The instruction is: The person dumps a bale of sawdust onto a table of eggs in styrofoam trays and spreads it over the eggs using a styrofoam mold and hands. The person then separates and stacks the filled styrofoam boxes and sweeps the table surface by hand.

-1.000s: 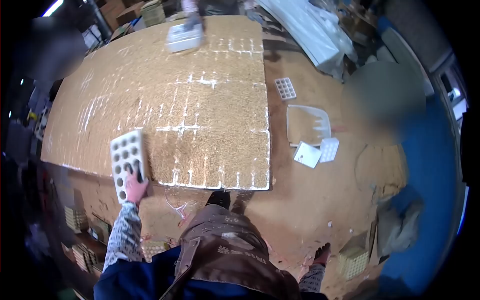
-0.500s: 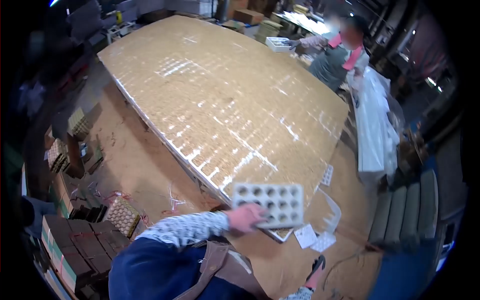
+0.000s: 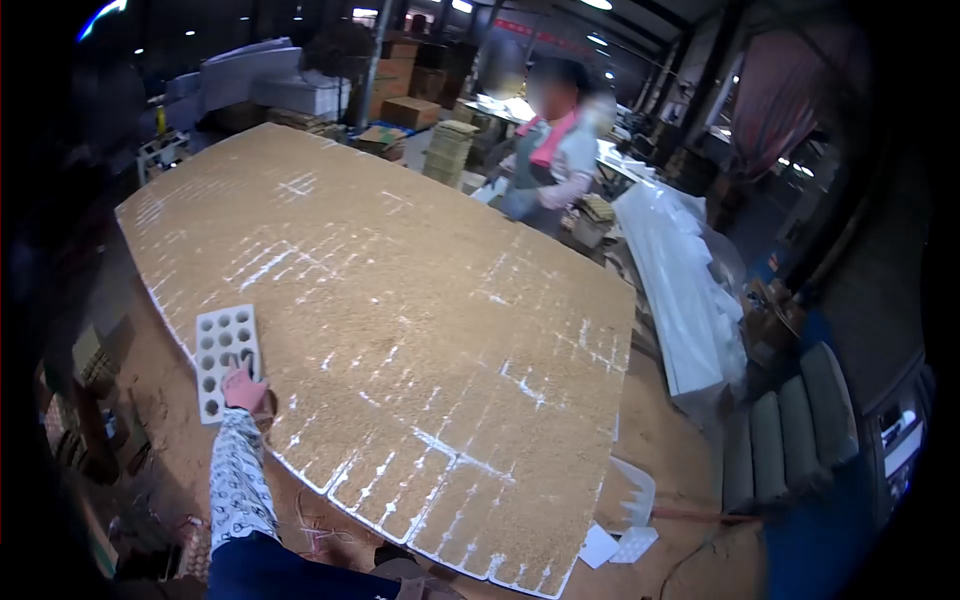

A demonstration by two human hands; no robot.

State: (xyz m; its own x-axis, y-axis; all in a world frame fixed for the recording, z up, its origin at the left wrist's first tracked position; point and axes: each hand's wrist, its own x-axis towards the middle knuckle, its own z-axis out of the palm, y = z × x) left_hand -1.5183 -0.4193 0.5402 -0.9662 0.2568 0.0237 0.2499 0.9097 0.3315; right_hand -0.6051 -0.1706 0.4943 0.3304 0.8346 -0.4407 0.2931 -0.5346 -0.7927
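My left hand [image 3: 243, 388], in a pink glove with dark fingertips, grips a white foam tray [image 3: 226, 342] with rows of round holes. The fingers lie over its right side, the tips at the holes. That tray is at the left edge of a large table [image 3: 410, 310] spread with tan, grainy material, part of it sticking out past the edge. White grid lines show through the grains in places. My right hand is out of view.
Across the table stands another person [image 3: 545, 160] in a pink scarf. White foam sheets [image 3: 672, 290] wrapped in plastic stand at the right, near green padded rolls [image 3: 790, 430]. White pieces [image 3: 632, 546] lie on the floor by the near right corner.
My left hand has carried the foam tray from the table's near corner to its left edge, and the tray now stands lengthwise. My right hand has left the view. The camera has turned.
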